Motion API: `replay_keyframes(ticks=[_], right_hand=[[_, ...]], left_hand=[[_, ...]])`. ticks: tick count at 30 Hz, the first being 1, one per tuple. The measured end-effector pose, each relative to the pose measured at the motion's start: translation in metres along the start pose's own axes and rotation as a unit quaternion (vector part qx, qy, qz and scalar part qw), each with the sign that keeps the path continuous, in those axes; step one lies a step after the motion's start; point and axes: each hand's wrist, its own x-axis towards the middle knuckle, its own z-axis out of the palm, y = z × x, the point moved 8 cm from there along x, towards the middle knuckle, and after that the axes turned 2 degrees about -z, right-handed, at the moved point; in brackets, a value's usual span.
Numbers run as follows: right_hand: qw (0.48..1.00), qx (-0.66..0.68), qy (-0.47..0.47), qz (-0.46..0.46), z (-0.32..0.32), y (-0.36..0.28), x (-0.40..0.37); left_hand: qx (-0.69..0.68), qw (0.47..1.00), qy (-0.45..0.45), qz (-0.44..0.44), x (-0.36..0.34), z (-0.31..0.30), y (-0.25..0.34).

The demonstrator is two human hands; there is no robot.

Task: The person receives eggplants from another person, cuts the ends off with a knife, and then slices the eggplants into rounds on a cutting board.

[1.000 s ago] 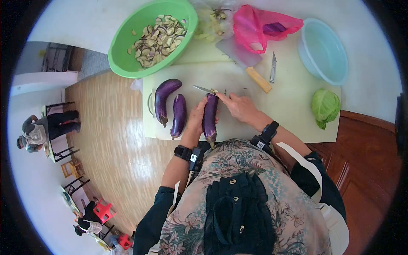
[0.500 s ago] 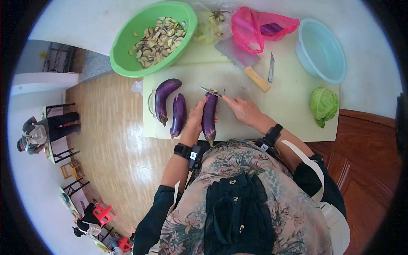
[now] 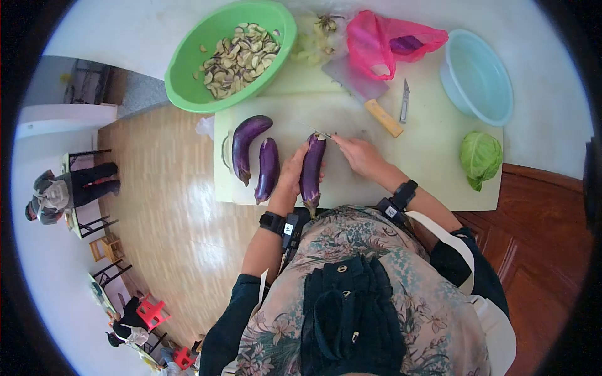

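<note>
My left hand (image 3: 293, 169) is closed around a purple eggplant (image 3: 311, 172) that lies lengthwise on the pale cutting board (image 3: 433, 175), stem end toward me. A small knife (image 3: 316, 131) is in my right hand (image 3: 362, 156), its thin blade across the far end of that eggplant, where a bit of pale flesh shows. Seen nearly edge-on, the blade is hard to make out, and my fingers hide the handle. Left of my left hand lie two whole eggplants, a straighter one (image 3: 268, 169) and a curved one (image 3: 246, 147).
A green basin (image 3: 182, 78) holding eggplant slices stands at the back left. Behind the board's middle are a cleaver (image 3: 384, 118), a pink bag (image 3: 370, 47) and a folding knife (image 3: 405, 103). To the right sit a blue basin (image 3: 476, 75) and a cabbage (image 3: 481, 156). Other people are far left.
The knife blade has turned from showing its flat side to nearly edge-on at the eggplant's far end. The whole view has shifted slightly. Both hands keep their holds.
</note>
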Motion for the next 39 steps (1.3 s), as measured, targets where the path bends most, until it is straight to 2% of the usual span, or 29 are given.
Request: replay_keyframes(ticks=[6,21,39], right_hand=[[0.992,-0.064,-0.104,0.024,-0.022,-0.027,-0.02],[0.991,-0.105,-0.076,-0.034,-0.036,-0.03,-0.035],[0.991,-0.08,-0.104,-0.016,-0.041,-0.024,-0.03]], left_hand=[[0.019,1.0,-0.013,-0.012,0.004,0.001,0.0],[0.051,0.998,0.001,-0.033,0.0,0.0,0.003],[0.068,0.997,0.007,-0.019,-0.001,0.001,0.008]])
